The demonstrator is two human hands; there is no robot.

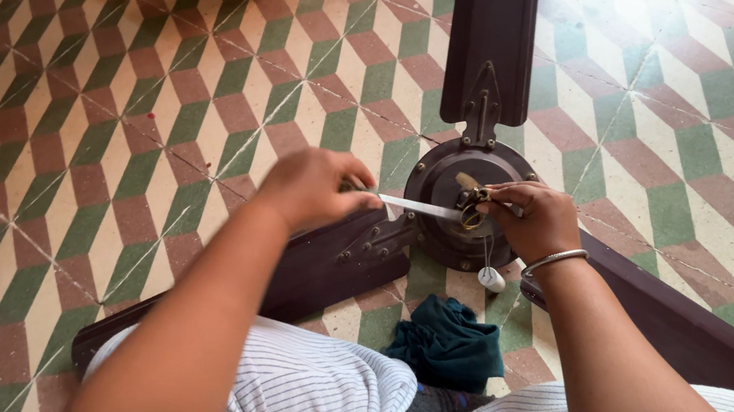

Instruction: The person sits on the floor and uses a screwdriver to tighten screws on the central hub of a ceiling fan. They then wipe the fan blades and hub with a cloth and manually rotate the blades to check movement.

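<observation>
Tiled floor (57,81): left hand (315,189) grips white strip (422,208); right hand (535,221) pinches fan hub's (453,176) wires (471,216).

The fan hub (466,203) is lying on the floor (106,90). The left hand (315,189) is hovering left of it, the right hand (530,220) resting on it, the cloth (448,343) lying just before it.

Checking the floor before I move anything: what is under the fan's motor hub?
Patterned tile floor shows around the motor hub; directly beneath is hidden. A dark green cloth lies nearby, not under it.
</observation>
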